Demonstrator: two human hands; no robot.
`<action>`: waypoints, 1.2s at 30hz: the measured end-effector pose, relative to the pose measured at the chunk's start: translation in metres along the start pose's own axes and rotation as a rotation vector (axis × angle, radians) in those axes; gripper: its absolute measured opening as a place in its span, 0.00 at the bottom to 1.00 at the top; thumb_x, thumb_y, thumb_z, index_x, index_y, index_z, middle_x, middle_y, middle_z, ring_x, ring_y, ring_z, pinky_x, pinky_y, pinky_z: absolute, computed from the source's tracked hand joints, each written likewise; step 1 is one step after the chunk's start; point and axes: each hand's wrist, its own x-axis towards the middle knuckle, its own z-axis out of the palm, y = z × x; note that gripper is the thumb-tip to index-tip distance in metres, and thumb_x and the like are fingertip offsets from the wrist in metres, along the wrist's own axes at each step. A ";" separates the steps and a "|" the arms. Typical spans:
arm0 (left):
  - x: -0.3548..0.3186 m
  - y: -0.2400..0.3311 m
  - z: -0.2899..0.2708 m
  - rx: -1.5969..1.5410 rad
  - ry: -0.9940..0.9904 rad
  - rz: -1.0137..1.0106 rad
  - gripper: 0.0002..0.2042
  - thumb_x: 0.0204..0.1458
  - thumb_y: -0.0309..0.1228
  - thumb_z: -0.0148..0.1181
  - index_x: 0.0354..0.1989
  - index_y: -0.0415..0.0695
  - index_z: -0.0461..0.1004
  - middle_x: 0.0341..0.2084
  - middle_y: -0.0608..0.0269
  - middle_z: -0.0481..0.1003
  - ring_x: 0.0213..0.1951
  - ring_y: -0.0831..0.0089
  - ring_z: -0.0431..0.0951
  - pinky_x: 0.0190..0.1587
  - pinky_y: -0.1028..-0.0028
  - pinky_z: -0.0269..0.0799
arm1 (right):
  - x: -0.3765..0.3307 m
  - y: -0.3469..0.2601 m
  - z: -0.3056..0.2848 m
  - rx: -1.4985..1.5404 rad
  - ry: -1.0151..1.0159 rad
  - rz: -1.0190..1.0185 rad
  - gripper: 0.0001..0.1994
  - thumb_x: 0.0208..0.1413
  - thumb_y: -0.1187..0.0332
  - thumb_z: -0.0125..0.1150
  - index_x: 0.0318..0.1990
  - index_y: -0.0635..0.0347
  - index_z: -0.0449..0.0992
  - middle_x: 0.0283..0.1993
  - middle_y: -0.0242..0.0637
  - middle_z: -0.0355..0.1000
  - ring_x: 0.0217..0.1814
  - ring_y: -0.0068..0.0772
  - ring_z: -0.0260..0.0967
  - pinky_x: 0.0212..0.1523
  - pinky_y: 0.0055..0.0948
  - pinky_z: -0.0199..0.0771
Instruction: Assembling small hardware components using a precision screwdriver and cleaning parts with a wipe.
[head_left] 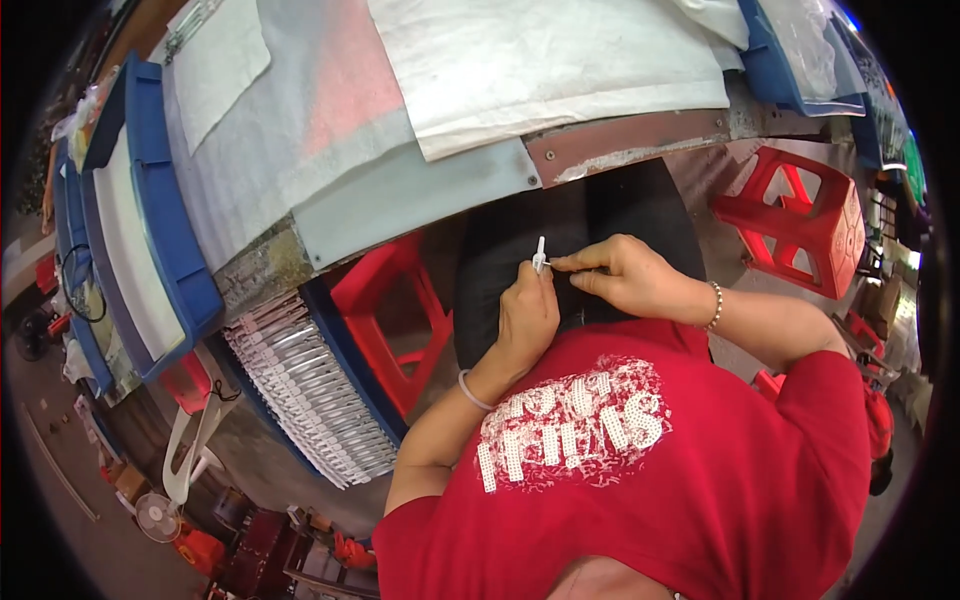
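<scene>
Above my lap, my left hand [528,308] is closed round a small white plastic piece [540,252] with a narrow tip, which stands up out of the fingers. My right hand [632,280] comes in from the right with thumb and index finger drawn together beside that piece. Something thin and light-coloured seems to lie between its fingertips and the white piece, too small to make out. The lower part of the white piece is hidden in my left hand.
A workbench edge [420,215] with white cloth [550,70] lies ahead. A blue tray [180,240] stands at the left. Below it, a crate holds rows of white and clear parts [310,390]. Red stools [800,215] stand under and beside the bench.
</scene>
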 end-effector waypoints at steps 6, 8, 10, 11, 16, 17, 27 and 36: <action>-0.010 -0.001 -0.008 -0.628 -0.065 -0.217 0.11 0.64 0.33 0.45 0.33 0.39 0.67 0.15 0.72 0.62 0.17 0.87 0.60 0.18 0.81 0.56 | -0.020 -0.036 -0.014 -0.222 0.036 -0.149 0.19 0.47 0.74 0.62 0.48 0.65 0.68 0.39 0.48 0.72 0.39 0.49 0.72 0.37 0.38 0.74; -0.009 0.009 -0.013 -0.694 -0.074 -0.252 0.11 0.64 0.33 0.44 0.33 0.39 0.67 0.15 0.73 0.62 0.17 0.88 0.60 0.18 0.82 0.56 | -0.023 -0.027 -0.012 -0.258 0.046 -0.221 0.19 0.45 0.76 0.62 0.47 0.66 0.69 0.41 0.45 0.69 0.40 0.46 0.71 0.36 0.36 0.74; -0.010 0.009 -0.014 -0.759 -0.083 -0.278 0.11 0.64 0.33 0.44 0.33 0.40 0.67 0.16 0.74 0.61 0.17 0.88 0.59 0.18 0.83 0.55 | -0.024 -0.025 -0.010 -0.289 0.077 -0.276 0.18 0.46 0.77 0.61 0.47 0.67 0.70 0.40 0.46 0.69 0.39 0.46 0.71 0.36 0.36 0.75; -0.009 0.009 -0.014 -0.788 -0.085 -0.294 0.11 0.64 0.33 0.44 0.33 0.40 0.67 0.16 0.75 0.61 0.17 0.89 0.59 0.18 0.84 0.54 | -0.023 -0.025 -0.010 -0.287 0.076 -0.278 0.18 0.46 0.77 0.61 0.47 0.67 0.70 0.40 0.46 0.69 0.39 0.46 0.71 0.36 0.36 0.75; -0.008 0.010 -0.013 -0.856 -0.105 -0.340 0.11 0.65 0.34 0.44 0.33 0.40 0.67 0.16 0.75 0.60 0.17 0.89 0.58 0.18 0.85 0.54 | -0.023 -0.019 -0.006 -0.266 0.074 -0.261 0.17 0.47 0.78 0.61 0.47 0.69 0.71 0.40 0.48 0.69 0.38 0.46 0.71 0.36 0.36 0.75; -0.009 0.011 -0.013 -0.839 -0.095 -0.339 0.11 0.65 0.34 0.43 0.33 0.40 0.67 0.16 0.74 0.61 0.17 0.89 0.59 0.18 0.84 0.54 | -0.024 -0.019 -0.005 -0.263 0.073 -0.258 0.17 0.47 0.78 0.61 0.47 0.69 0.71 0.40 0.48 0.69 0.38 0.46 0.71 0.36 0.36 0.75; -0.008 -0.004 0.001 -0.316 0.043 -0.020 0.10 0.62 0.29 0.45 0.32 0.36 0.67 0.18 0.54 0.71 0.18 0.63 0.72 0.20 0.67 0.64 | -0.012 -0.021 -0.007 -0.411 -0.025 -0.184 0.16 0.49 0.73 0.56 0.47 0.65 0.74 0.27 0.44 0.72 0.21 0.38 0.70 0.21 0.32 0.69; -0.002 -0.001 0.000 -0.205 0.052 0.015 0.09 0.61 0.28 0.45 0.31 0.36 0.66 0.21 0.45 0.72 0.24 0.49 0.75 0.23 0.60 0.66 | -0.004 -0.025 -0.014 -0.510 -0.121 -0.153 0.18 0.44 0.70 0.60 0.46 0.62 0.76 0.24 0.42 0.71 0.24 0.40 0.73 0.24 0.31 0.73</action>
